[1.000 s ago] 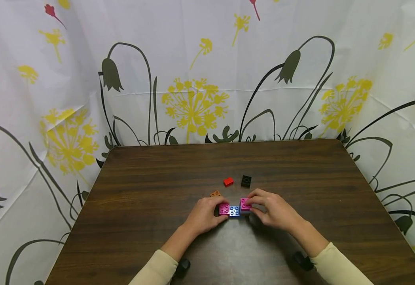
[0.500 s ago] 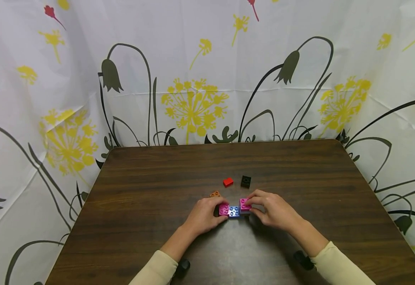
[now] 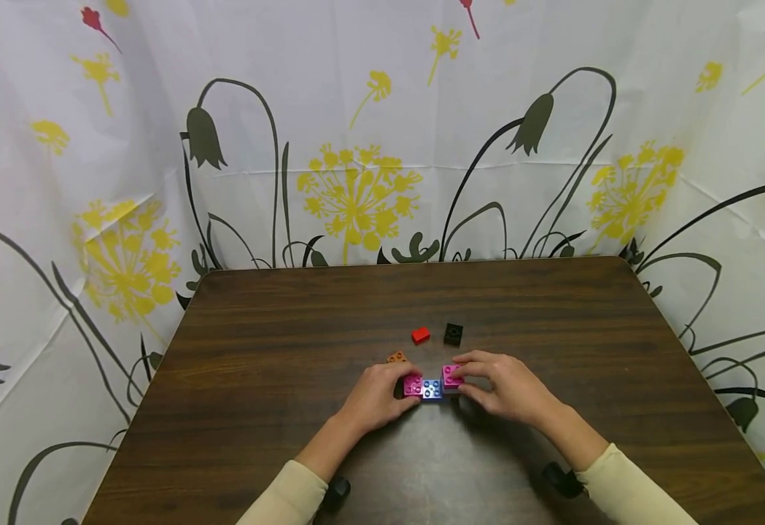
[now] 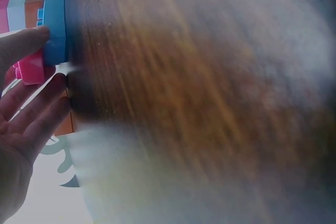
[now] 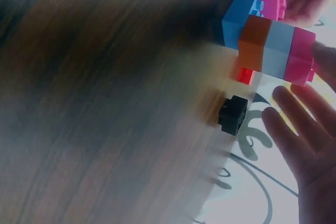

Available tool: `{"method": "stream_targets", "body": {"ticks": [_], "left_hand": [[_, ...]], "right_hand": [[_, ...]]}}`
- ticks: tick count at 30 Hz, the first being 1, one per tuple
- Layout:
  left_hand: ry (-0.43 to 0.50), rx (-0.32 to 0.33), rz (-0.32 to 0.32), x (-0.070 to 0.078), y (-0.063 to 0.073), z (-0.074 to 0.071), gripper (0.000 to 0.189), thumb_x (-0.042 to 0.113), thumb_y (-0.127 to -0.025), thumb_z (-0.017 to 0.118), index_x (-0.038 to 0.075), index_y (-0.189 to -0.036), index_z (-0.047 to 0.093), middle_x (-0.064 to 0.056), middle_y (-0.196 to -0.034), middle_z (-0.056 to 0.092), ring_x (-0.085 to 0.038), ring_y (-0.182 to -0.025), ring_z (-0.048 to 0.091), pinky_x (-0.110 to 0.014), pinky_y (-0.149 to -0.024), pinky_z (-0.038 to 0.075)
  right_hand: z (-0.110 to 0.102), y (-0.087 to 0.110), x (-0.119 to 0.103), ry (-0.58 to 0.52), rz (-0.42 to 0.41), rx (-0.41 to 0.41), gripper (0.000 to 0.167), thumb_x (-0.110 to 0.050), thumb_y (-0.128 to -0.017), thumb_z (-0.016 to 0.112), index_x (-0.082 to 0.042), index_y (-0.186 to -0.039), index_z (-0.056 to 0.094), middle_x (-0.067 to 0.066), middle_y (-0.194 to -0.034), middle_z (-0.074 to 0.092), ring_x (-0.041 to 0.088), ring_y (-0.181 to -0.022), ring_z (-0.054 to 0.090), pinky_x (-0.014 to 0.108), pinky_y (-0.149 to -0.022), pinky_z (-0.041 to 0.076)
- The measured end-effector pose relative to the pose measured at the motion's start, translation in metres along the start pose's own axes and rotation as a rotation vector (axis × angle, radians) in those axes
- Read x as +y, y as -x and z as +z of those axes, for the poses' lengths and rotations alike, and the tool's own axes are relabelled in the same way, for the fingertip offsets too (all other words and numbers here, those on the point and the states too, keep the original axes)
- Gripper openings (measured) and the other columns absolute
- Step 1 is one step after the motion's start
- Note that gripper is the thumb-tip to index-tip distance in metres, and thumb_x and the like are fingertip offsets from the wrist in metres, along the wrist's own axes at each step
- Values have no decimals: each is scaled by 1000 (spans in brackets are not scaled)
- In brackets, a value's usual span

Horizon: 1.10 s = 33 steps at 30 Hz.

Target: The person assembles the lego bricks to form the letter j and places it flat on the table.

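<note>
A long blue brick (image 3: 431, 389) lies near the table's middle, a pink brick (image 3: 412, 386) on its left end. My left hand (image 3: 374, 396) pinches these between thumb and fingers; in the left wrist view the thumb lies across the pink and blue bricks. My right hand (image 3: 510, 386) grips a small stack by its top pink brick (image 5: 300, 56). Below that come a light grey brick (image 5: 277, 48) and an orange brick (image 5: 253, 42). The orange underside is right at the blue brick's studs, over its right end. Blue studs show between the two pink bricks.
Behind the hands lie a red brick (image 3: 421, 335) and a black brick (image 3: 453, 335). Another orange brick (image 3: 397, 356) is just beyond my left fingers, partly covered. The brown table (image 3: 277, 321) ends at a white flowered curtain (image 3: 382, 109).
</note>
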<state>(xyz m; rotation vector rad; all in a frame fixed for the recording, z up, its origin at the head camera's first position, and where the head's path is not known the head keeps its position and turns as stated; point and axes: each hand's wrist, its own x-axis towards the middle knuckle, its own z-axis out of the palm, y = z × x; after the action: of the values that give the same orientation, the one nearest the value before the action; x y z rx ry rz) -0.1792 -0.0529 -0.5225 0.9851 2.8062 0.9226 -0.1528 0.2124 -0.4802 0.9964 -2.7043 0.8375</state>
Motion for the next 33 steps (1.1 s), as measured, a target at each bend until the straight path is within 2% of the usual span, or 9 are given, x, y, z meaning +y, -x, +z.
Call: {"method": "stream_targets", "body": {"ticks": [5,7,11,16,21,28,33], "left_hand": [[-7,0,-1,0,0,-1,35,27,-81,82,18,-113,69,6,-107,69,-8,-94,62,-34,-84,52],[-10,1,-1,0,1,-2,35,27,-81,82,18,-113,69,6,-107,69,-8,-95,62,-34,-85,51],[-21,1,7,0,1,-2,35,27,-81,82,18,-113,69,6,-107,69,-8,-97,62,-35,-86,51],[-26,-1,3,1,1,-1,35,27,-82,82,19,-113,69,7,-107,69,-8,-96,62,-35,-86,51],[-11,-6,18,2,0,1,35,28,-82,81,17,-113,69,7,-107,69,-8,-96,62,-34,-86,51],[-3,-10,22,1,0,0,35,27,-83,81,17,-114,69,7,-107,69,-7,-96,62,-32,-85,51],[-2,-11,16,0,2,-2,35,27,-83,81,16,-114,69,7,-108,69,-7,-97,62,-33,-86,51]], "right_hand": [[-1,-5,6,-95,38,74,23,-18,-86,77,-16,-109,75,-3,-117,68,14,-103,65,36,-79,55],[-1,-8,12,-109,69,110,24,-16,-86,77,-15,-110,74,-3,-113,68,15,-100,66,35,-76,56],[2,-16,26,-148,164,156,26,-9,-86,76,-10,-112,72,5,-108,68,19,-94,68,38,-73,57],[9,-25,44,-121,304,119,39,-12,-88,75,-4,-125,65,13,-117,65,27,-101,66,46,-80,54],[18,-30,59,-102,395,72,55,-16,-87,76,-4,-137,56,15,-126,63,33,-110,62,55,-91,47],[34,-33,67,-70,477,71,63,-22,-86,78,-7,-141,52,14,-127,63,36,-119,56,56,-97,42],[43,-38,69,6,495,82,65,-27,-83,81,-9,-140,54,10,-124,64,33,-116,58,54,-95,44]]}}
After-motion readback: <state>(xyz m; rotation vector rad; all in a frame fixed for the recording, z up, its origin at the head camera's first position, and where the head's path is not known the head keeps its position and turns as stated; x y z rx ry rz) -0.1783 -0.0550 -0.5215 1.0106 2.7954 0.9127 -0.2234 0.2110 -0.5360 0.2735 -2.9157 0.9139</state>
